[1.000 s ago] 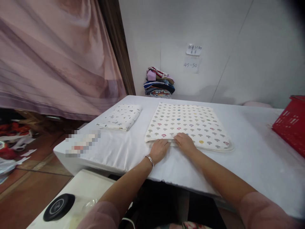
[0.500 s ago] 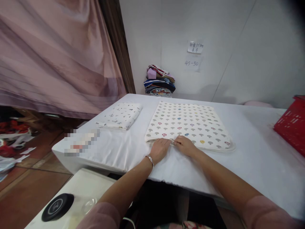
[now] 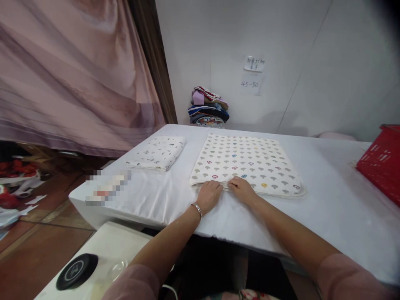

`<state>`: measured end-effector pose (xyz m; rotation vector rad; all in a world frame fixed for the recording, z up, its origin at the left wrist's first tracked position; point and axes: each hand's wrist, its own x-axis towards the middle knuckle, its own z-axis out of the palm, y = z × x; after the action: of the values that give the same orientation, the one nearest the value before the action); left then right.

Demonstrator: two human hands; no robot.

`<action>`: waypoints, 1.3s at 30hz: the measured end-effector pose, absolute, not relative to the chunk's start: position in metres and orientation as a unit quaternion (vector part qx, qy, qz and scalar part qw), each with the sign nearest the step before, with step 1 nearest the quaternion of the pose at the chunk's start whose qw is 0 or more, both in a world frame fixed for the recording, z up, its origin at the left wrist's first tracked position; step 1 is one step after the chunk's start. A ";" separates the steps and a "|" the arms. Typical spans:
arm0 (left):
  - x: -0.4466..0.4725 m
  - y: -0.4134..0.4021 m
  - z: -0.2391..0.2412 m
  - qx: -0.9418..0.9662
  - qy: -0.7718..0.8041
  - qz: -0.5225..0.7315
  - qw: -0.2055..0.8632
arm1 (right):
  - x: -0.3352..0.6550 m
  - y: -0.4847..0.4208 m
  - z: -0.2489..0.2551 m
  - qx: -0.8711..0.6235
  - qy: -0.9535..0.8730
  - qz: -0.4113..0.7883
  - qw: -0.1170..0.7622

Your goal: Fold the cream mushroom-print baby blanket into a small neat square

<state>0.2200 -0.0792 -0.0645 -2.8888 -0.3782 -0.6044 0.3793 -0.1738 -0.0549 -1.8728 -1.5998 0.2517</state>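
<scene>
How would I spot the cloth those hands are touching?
Start with the big white-covered table. At its near side, the left hand and right hand touch the near edge of a broad, flat, off-white cloth. Unlike the smaller folded cloth to its left, it carries rows of grey mushroom shapes, with a few coloured ones.

"45-50" on lower wall sheet, blurred handwriting on upper note

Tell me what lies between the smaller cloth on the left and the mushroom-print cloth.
In the head view, a strip of white tablecloth lies between the smaller cloth and the mushroom-print cloth.
</scene>
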 end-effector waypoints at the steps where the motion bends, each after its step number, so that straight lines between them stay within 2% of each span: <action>1: 0.220 -0.079 -0.064 -0.968 -0.127 -0.200 0.086 | 0.379 -0.174 -0.056 -0.712 -0.608 0.096 0.337; 4: 0.220 -0.079 -0.062 -0.968 -0.124 -0.199 0.090 | 0.376 -0.175 -0.058 -0.711 -0.603 0.098 0.350; 13: 0.221 -0.078 -0.061 -0.970 -0.111 -0.203 0.074 | 0.383 -0.168 -0.047 -0.709 -0.622 0.130 0.306; 16: 0.221 -0.078 -0.062 -0.967 -0.112 -0.219 0.071 | 0.385 -0.165 -0.046 -0.718 -0.625 0.029 0.305; 19: 0.220 -0.078 -0.062 -0.968 -0.110 -0.218 0.063 | 0.384 -0.166 -0.051 -0.709 -0.662 -0.064 0.235; 22: 0.220 -0.078 -0.062 -0.969 -0.122 -0.210 0.055 | 0.382 -0.170 -0.058 -0.674 -0.713 -0.047 0.187; 30: 0.220 -0.079 -0.062 -0.967 -0.124 -0.215 0.064 | 0.381 -0.181 -0.054 -0.652 -0.724 0.028 0.224; 39: 0.220 -0.078 -0.062 -0.968 -0.120 -0.211 0.067 | 0.372 -0.184 -0.062 -0.663 -0.726 -0.035 0.177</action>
<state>0.2203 -0.0780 -0.0617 -2.9158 -0.3625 -0.6372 0.3721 -0.1838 -0.0616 -1.8773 -2.0544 -0.0997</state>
